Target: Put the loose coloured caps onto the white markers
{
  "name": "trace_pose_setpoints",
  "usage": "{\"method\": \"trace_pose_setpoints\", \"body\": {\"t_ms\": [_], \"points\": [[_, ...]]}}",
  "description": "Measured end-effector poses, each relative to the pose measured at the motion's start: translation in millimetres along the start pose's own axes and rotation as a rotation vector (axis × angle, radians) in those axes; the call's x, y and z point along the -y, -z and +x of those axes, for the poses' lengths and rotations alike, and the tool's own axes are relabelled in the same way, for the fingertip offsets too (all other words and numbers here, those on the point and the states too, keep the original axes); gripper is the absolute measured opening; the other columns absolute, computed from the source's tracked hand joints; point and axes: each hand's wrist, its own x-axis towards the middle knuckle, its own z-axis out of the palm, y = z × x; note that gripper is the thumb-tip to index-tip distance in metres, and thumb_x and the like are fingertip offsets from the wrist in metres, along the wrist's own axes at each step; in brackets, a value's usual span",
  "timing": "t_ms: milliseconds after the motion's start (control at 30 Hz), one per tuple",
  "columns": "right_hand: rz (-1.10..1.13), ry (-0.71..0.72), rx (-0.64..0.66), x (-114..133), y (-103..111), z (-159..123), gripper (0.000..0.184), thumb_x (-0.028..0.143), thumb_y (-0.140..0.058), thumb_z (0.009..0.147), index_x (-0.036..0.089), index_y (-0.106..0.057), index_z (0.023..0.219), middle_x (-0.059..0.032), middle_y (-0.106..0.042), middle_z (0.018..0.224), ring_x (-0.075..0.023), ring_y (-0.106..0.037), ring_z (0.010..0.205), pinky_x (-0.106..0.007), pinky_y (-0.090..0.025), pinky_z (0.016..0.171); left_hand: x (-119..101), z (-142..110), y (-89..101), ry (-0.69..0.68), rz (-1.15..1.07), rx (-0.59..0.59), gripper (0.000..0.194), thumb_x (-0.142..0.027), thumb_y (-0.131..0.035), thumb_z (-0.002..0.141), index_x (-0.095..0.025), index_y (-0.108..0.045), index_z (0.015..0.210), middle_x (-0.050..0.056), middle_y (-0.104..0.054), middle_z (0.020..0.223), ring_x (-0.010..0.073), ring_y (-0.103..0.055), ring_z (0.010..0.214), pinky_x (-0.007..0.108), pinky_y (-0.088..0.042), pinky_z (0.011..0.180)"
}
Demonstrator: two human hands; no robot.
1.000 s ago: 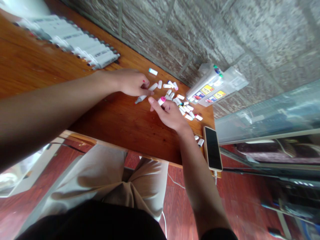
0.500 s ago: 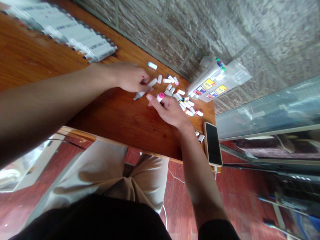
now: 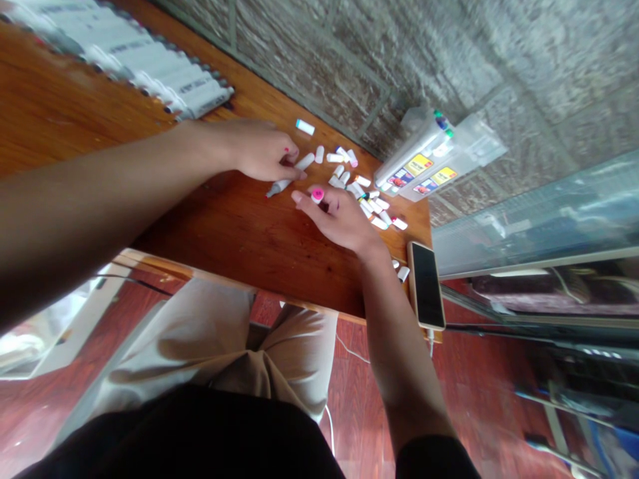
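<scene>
My left hand [image 3: 259, 152] is closed in a pinch on a white marker [image 3: 292, 174] that lies slanted on the wooden table [image 3: 234, 233], its bare tip pointing left. My right hand [image 3: 344, 223] rests just to its right and grips a pink-ended marker cap [image 3: 317, 195] between thumb and fingers, the cap close to the marker. Several loose white caps [image 3: 372, 206] with coloured ends lie scattered beyond my right hand.
A row of capped white markers [image 3: 150, 66] lies at the table's far left. A clear plastic marker case [image 3: 434, 159] sits by the stone wall. A phone [image 3: 426, 285] lies at the table's right corner. My lap is below the table edge.
The pink cap in my right hand has turned and shifted slightly left toward the marker. My left hand has stayed on the marker. The view has drifted a little.
</scene>
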Motion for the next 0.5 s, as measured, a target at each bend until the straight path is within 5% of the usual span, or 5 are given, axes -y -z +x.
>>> {"method": "trace_pose_setpoints", "body": {"t_ms": [300, 500], "points": [[-0.033, 0.036, 0.001, -3.2, -0.1, 0.1, 0.04, 0.056, -0.055, 0.095, 0.019, -0.061, 0.083, 0.0013, -0.051, 0.07, -0.0114, -0.042, 0.068, -0.027, -0.033, 0.066, -4.8, -2.7, 2.1, 0.006, 0.066, -0.009, 0.053, -0.063, -0.034, 0.088, -0.024, -0.07, 0.087, 0.004, -0.062, 0.073, 0.0161, -0.041, 0.061, 0.03, -0.028, 0.062], [-0.075, 0.033, -0.013, -0.3, -0.3, -1.0, 0.054, 0.065, -0.047, 0.095, 0.019, -0.05, 0.067, 0.0015, -0.041, 0.064, -0.0116, -0.037, 0.064, -0.028, -0.033, 0.065, -1.9, -0.9, 0.2, -0.023, 0.084, -0.022, 0.046, -0.06, -0.039, 0.089, -0.024, -0.067, 0.087, 0.004, -0.06, 0.07, 0.0152, -0.039, 0.057, 0.031, -0.028, 0.059]]}}
